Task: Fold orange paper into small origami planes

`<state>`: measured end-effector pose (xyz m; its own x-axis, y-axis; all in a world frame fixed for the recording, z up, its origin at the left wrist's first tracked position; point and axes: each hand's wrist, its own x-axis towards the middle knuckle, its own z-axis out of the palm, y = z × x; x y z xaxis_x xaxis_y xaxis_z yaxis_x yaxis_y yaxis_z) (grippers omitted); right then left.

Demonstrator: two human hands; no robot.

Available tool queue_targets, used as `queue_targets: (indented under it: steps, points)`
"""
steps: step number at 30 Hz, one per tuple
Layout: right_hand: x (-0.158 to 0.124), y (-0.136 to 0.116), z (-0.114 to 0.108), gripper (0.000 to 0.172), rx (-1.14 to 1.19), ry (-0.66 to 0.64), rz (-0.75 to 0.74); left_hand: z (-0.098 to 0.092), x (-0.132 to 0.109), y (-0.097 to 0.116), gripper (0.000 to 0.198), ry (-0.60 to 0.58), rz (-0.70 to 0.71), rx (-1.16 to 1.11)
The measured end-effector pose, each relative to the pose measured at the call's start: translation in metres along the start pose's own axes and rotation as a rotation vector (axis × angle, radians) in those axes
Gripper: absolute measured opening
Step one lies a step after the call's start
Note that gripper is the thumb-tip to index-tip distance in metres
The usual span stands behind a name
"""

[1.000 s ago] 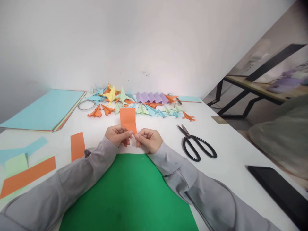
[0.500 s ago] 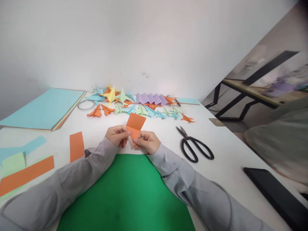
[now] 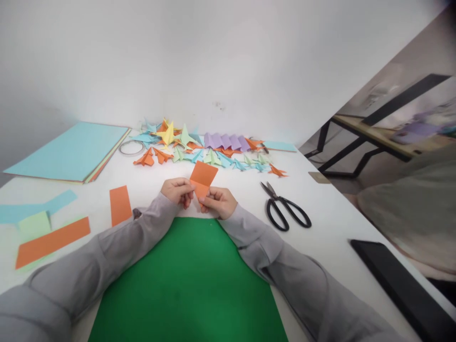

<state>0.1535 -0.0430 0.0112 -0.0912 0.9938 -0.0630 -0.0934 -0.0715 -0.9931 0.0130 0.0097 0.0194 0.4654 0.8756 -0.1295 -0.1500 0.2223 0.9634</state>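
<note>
Between my two hands is a piece of orange paper [image 3: 204, 175], creased across the middle and narrowing to a point at its lower end. My left hand [image 3: 178, 192] pinches its left edge near the crease. Lower down, my right hand [image 3: 219, 201] grips the narrow end between thumb and fingers. Both hands are above the table, just beyond the far edge of a green sheet [image 3: 188, 280]. Left of my left hand lies an orange paper rectangle [image 3: 120, 205]. Black-handled scissors [image 3: 281, 205] rest to the right, blades slightly apart.
Folded paper shapes [image 3: 185, 137] in several colours line the wall, with a purple pleated strip [image 3: 227, 141] among them. At left are stacked coloured sheets [image 3: 67, 152], a wire coil [image 3: 131, 147] and an orange strip [image 3: 53, 241]. A black flat object [image 3: 399, 285] lies right; a person [image 3: 413, 213] sits beyond.
The camera view has shifted slightly. Both hands keep their hold on the orange paper, which looks nearly the same in shape.
</note>
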Motion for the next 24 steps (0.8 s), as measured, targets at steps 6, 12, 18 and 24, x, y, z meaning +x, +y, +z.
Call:
queue_targets:
  steps: [6,12,18,24]
  points:
    - [0.0013,0.0019,0.0007,0.039,0.032,-0.003,-0.019,-0.0020,0.0028,-0.0018,0.022,-0.037,0.003,-0.016]
    - [0.0019,0.0046,0.0004,0.040,0.034,0.005,-0.040,-0.0012,0.0004,0.0011,0.021,-0.029,0.021,-0.033]
    - [0.0031,0.0057,-0.0001,0.041,0.028,0.003,-0.040,0.0029,-0.0020,0.0067,0.020,-0.009,0.005,-0.009]
    - [0.0037,0.0068,-0.0003,0.040,0.023,0.004,-0.048,0.0017,-0.0005,0.0051,0.021,-0.017,0.003,-0.015]
